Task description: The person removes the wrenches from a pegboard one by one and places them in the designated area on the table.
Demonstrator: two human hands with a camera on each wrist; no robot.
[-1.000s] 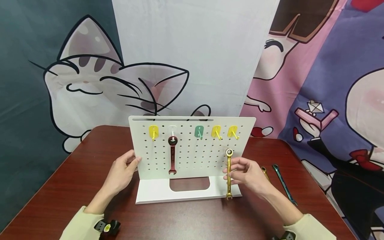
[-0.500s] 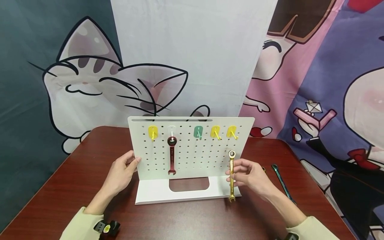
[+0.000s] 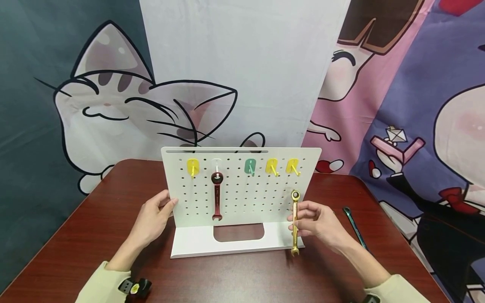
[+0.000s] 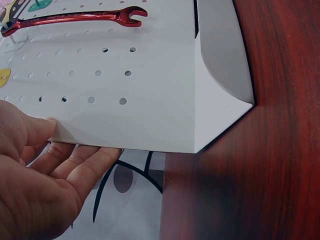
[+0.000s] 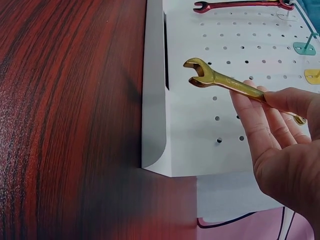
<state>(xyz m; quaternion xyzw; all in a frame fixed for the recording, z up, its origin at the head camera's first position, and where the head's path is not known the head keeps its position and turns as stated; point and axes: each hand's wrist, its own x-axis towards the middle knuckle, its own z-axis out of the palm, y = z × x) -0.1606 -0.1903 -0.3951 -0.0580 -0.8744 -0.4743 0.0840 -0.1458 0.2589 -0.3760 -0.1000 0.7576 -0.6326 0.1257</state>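
In the head view, a white pegboard (image 3: 236,198) stands upright on the table. My left hand (image 3: 153,216) grips its left edge; the left wrist view shows the thumb on the front and the fingers (image 4: 82,160) behind. My right hand (image 3: 318,223) pinches a gold combination wrench (image 3: 295,223) between thumb and fingers, in front of the board's lower right part. This wrench is upright, ring end on top and open jaw down. A red wrench (image 3: 217,198) hangs by its ring from a clear hook (image 3: 216,163).
Along the board's top are a yellow hook (image 3: 193,167) at left, a green hook (image 3: 250,167), and two yellow hooks (image 3: 272,166) at right. A teal wrench (image 3: 355,227) lies on the brown table (image 3: 235,280), right of my right hand. Cartoon curtains hang behind.
My right hand has shifted slightly right with the gold wrench, away from under the rightmost hook's left side. Another gold wrench on the table is now hidden behind that hand. My left hand stays put.
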